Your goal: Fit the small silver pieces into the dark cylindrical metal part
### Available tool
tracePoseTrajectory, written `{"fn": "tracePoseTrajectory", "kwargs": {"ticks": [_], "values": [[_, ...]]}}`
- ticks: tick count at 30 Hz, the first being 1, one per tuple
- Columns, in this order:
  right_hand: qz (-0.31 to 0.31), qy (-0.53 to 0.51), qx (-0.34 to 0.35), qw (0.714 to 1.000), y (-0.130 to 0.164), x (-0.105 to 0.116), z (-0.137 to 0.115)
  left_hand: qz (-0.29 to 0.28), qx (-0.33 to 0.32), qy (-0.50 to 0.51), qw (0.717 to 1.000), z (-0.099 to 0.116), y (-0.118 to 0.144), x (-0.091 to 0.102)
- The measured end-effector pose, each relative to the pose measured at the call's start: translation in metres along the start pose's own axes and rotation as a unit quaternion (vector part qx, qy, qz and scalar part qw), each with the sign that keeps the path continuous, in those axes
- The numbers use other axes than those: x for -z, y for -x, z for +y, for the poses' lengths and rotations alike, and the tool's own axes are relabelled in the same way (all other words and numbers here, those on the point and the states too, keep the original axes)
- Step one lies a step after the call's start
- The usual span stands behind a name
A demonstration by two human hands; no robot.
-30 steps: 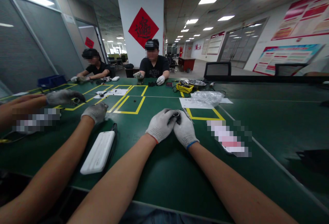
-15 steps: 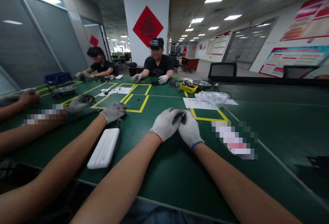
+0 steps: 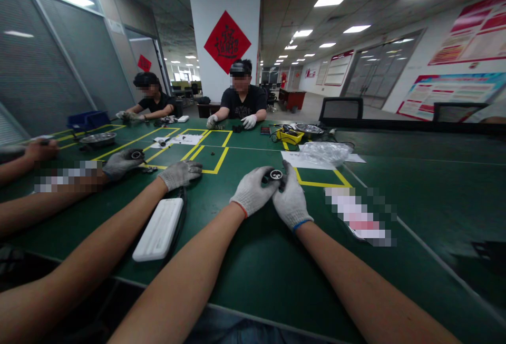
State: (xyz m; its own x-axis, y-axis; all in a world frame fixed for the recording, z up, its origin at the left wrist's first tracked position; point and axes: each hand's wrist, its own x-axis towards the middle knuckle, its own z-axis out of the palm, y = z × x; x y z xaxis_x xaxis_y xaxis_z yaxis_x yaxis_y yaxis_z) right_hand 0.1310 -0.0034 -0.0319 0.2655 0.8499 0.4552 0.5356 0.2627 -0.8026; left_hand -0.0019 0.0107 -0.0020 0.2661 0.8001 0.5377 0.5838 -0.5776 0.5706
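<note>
Both of my hands wear white knit gloves and meet over the green table (image 3: 253, 275). My left hand (image 3: 252, 192) and my right hand (image 3: 290, 198) together grip a small round black part (image 3: 274, 175) with a shiny centre, held just above the tabletop. Its underside is hidden by my fingers.
A co-worker's gloved hand (image 3: 179, 173) rests at my left beside a white ribbed case (image 3: 158, 229); another of their hands (image 3: 123, 161) holds a similar round part. Yellow tape boxes (image 3: 321, 183) mark the table. A plastic bag (image 3: 324, 150), a yellow device (image 3: 290, 136) and two seated people lie beyond.
My view swung left a little, then held. My fingers have shifted so the round black part shows more between my hands. The co-worker's hands moved slightly.
</note>
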Motion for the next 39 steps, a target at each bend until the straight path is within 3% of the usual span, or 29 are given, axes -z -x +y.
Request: {"fn": "tracePoseTrajectory", "kwargs": {"ticks": [5,13,18,23,26,29,34,39], "values": [[0.003,-0.028,0.029,0.999,-0.001,0.000,0.005,-0.010,-0.002,0.020,1.000,-0.001,0.000,-0.001],[-0.021,-0.027,0.014,0.999,-0.002,0.001,0.000,-0.012,-0.003,-0.003,1.000,-0.001,0.000,-0.001],[-0.007,-0.022,0.026,0.999,-0.001,-0.003,-0.001,0.054,0.018,-0.015,0.998,-0.003,-0.001,0.000],[-0.025,-0.037,0.008,0.999,-0.002,-0.004,0.002,0.100,0.061,-0.143,0.983,-0.016,-0.009,0.027],[-0.020,-0.044,-0.006,0.999,-0.003,-0.005,0.005,0.023,0.082,-0.283,0.955,-0.027,-0.011,0.043],[-0.022,-0.066,-0.007,0.998,-0.003,-0.007,0.008,-0.033,0.121,-0.354,0.927,-0.037,-0.012,0.046],[-0.036,-0.089,-0.012,0.995,-0.002,-0.009,0.008,-0.075,0.170,-0.342,0.921,-0.054,-0.012,0.034],[-0.019,-0.142,-0.042,0.989,-0.006,-0.011,0.011,-0.074,0.200,-0.332,0.919,-0.062,-0.013,0.030]]}}
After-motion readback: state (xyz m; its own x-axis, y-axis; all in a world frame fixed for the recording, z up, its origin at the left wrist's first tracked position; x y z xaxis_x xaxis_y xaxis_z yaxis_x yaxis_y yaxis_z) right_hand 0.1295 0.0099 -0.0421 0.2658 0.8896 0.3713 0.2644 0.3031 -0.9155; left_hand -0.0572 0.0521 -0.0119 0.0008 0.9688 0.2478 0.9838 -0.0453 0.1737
